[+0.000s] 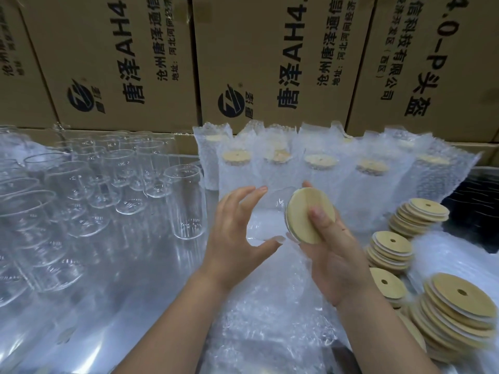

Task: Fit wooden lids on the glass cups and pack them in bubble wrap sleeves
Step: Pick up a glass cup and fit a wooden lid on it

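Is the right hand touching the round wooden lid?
Touching. In the head view, the right hand presses its fingers flat on the wooden lid, with the thumb behind its top edge.

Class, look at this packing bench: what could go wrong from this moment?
1. The glass cup is held tilted in the left hand while the right hand presses the wooden lid on; it might slip.
2. Bare cups stand crowded near the left elbow; a knock could topple them.
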